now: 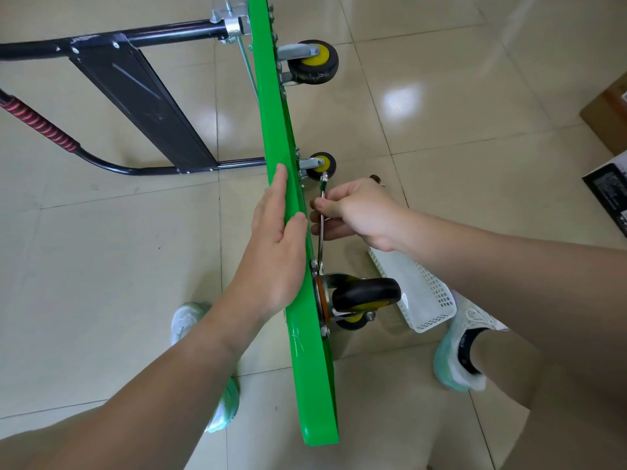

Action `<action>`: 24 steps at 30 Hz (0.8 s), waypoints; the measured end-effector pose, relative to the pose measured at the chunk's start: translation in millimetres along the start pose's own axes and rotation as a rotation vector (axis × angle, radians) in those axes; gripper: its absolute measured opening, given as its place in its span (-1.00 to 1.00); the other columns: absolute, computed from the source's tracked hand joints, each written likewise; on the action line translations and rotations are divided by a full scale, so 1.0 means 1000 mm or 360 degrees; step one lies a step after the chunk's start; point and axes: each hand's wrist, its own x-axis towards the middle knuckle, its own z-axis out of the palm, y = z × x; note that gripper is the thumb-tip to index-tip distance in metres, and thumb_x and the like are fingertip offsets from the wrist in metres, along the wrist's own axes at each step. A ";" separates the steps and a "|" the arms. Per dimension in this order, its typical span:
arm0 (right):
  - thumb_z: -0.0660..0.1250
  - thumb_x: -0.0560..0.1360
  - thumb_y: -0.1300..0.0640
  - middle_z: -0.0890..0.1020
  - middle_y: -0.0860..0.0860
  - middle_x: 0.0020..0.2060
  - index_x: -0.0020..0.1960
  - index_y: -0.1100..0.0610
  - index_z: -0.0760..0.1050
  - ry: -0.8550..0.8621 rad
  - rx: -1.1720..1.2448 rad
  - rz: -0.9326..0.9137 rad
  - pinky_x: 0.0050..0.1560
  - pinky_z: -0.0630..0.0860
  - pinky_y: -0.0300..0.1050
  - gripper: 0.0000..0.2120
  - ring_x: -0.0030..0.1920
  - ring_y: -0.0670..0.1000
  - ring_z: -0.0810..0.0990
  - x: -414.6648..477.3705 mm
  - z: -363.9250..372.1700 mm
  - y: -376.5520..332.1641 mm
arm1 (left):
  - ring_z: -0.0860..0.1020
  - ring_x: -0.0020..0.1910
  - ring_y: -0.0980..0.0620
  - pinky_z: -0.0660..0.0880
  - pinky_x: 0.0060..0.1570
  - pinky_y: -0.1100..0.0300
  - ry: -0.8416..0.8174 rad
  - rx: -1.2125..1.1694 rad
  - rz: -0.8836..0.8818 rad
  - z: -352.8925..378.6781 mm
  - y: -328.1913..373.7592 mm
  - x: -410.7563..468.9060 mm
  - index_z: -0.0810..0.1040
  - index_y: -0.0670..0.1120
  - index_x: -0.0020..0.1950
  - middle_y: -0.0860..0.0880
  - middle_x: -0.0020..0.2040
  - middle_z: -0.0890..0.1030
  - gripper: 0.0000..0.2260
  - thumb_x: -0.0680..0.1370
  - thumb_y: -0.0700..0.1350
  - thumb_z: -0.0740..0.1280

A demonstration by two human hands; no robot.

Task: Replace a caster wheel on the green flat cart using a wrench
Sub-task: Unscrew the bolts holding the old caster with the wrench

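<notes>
The green flat cart [305, 368] stands on its edge on the tiled floor, wheels facing right. My left hand [274, 239] presses flat against its deck, thumb hooked over the upper edge. My right hand [353, 212] pinches a silver wrench [321, 228] whose lower end sits at a bolt on the mounting plate of the near caster wheel [366, 295], black with a yellow hub. Two more casters [320, 164] [314, 61] show farther along the underside.
The cart's black folded handle [135, 96] lies on the floor to the left, with a red-wrapped bar [40, 127] beside it. A white perforated basket [417, 293] sits under my right forearm. Boxes [607, 117] stand at the right edge. My feet flank the cart.
</notes>
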 end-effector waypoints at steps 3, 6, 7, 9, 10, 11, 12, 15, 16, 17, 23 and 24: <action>0.38 0.58 0.24 0.70 0.22 -0.08 0.18 0.37 0.57 -0.0031 -0.0043 -0.0014 -0.01 0.68 0.14 -0.76 -0.15 0.20 0.74 0.009 0.007 -0.005 | 0.05 0.24 0.74 -0.04 0.16 0.77 0.0004 -0.0002 -0.0011 0.000 0.000 0.001 -0.05 0.18 0.70 0.31 0.52 0.10 -0.43 0.74 -0.13 0.07; 0.42 0.55 0.23 0.70 0.24 -0.03 0.24 0.37 0.54 -0.0006 -0.0016 -0.0024 -0.05 0.69 0.12 -0.68 -0.18 0.19 0.74 0.017 0.009 -0.010 | 0.13 0.29 0.67 -0.02 0.15 0.77 0.0001 -0.0008 -0.0012 0.000 0.001 0.000 -0.05 0.18 0.70 0.26 0.57 0.11 -0.43 0.74 -0.12 0.07; 0.43 0.54 0.22 0.70 0.26 -0.01 0.25 0.36 0.54 -0.0009 -0.0035 -0.0025 -0.04 0.69 0.13 -0.66 -0.16 0.21 0.74 0.018 0.010 -0.010 | 0.12 0.24 0.71 0.01 0.12 0.78 0.0001 -0.0014 -0.0011 0.000 0.001 0.000 -0.05 0.18 0.70 0.25 0.57 0.11 -0.43 0.74 -0.12 0.07; 0.44 0.54 0.21 0.70 0.26 0.00 0.24 0.34 0.56 -0.0020 -0.0076 -0.0021 -0.02 0.68 0.15 -0.67 -0.12 0.22 0.73 0.018 0.011 -0.007 | 0.10 0.17 0.76 0.05 0.07 0.79 0.0002 -0.0035 -0.0016 0.000 0.001 -0.001 -0.05 0.18 0.70 0.24 0.57 0.13 -0.43 0.74 -0.13 0.07; 0.44 0.54 0.21 0.70 0.26 0.02 0.25 0.34 0.56 -0.0018 -0.0081 -0.0021 -0.01 0.68 0.16 -0.67 -0.12 0.22 0.73 0.017 0.012 -0.005 | 0.12 0.20 0.74 0.05 0.07 0.79 0.0003 -0.0037 -0.0017 0.000 0.001 -0.001 -0.05 0.18 0.70 0.23 0.59 0.12 -0.43 0.74 -0.13 0.07; 0.43 0.54 0.20 0.69 0.26 0.03 0.25 0.33 0.57 -0.0007 -0.0087 -0.0034 -0.01 0.68 0.15 -0.67 -0.11 0.21 0.73 0.015 0.012 -0.004 | 0.14 0.27 0.68 0.02 0.10 0.78 0.0005 -0.0033 -0.0013 -0.001 0.001 -0.001 -0.05 0.18 0.70 0.23 0.60 0.11 -0.43 0.74 -0.13 0.07; 0.43 0.54 0.19 0.69 0.24 0.05 0.25 0.31 0.57 0.0010 -0.0101 -0.0060 0.00 0.68 0.15 -0.68 -0.09 0.19 0.73 0.012 0.012 -0.003 | 0.14 0.33 0.60 0.00 0.13 0.78 0.0007 -0.0027 -0.0007 -0.001 0.001 -0.001 -0.05 0.17 0.70 0.23 0.61 0.10 -0.43 0.74 -0.13 0.07; 0.41 0.57 0.19 0.73 0.14 -0.02 0.14 0.22 0.66 0.0077 -0.0135 -0.0242 0.06 0.67 0.12 -0.81 -0.04 0.12 0.73 -0.006 0.013 -0.001 | 0.13 0.27 0.68 0.00 0.12 0.78 0.0007 -0.0013 0.0006 0.000 0.002 -0.001 -0.05 0.16 0.70 0.26 0.55 0.12 -0.43 0.74 -0.14 0.07; 0.40 0.56 0.20 0.74 0.09 -0.05 0.08 0.15 0.69 0.0094 -0.0127 -0.0328 0.09 0.66 0.12 -0.87 -0.02 0.08 0.73 -0.016 0.014 0.001 | 0.10 0.22 0.73 0.00 0.11 0.78 0.0012 -0.0009 0.0009 0.000 0.002 0.000 -0.05 0.16 0.70 0.26 0.53 0.13 -0.43 0.74 -0.14 0.08; 0.41 0.56 0.20 0.75 0.04 -0.07 0.01 0.05 0.70 0.0110 -0.0117 -0.0407 0.12 0.64 0.12 -0.89 0.00 0.04 0.73 -0.027 0.015 0.003 | 0.11 0.22 0.73 0.00 0.11 0.78 0.0018 -0.0001 0.0009 0.000 0.002 0.000 -0.05 0.16 0.70 0.25 0.54 0.13 -0.42 0.73 -0.14 0.08; 0.44 0.51 0.29 0.75 -0.07 -0.12 -0.10 -0.11 0.67 0.0083 -0.0131 -0.0659 0.15 0.55 0.29 -0.72 -0.05 0.30 0.66 -0.106 0.017 0.027 | 0.03 0.20 0.76 -0.03 0.14 0.74 0.0024 0.0039 0.0015 -0.001 0.000 -0.001 -0.05 0.20 0.70 0.33 0.48 0.12 -0.43 0.73 -0.10 0.06; 0.44 0.51 0.30 0.74 -0.06 -0.10 -0.09 -0.13 0.67 0.0087 -0.0105 -0.0670 0.14 0.54 0.33 -0.70 -0.02 0.38 0.63 -0.111 0.017 0.031 | 0.03 0.20 0.76 -0.02 0.16 0.71 0.0031 0.0032 0.0012 0.000 0.000 -0.001 -0.05 0.20 0.70 0.33 0.47 0.12 -0.43 0.73 -0.11 0.06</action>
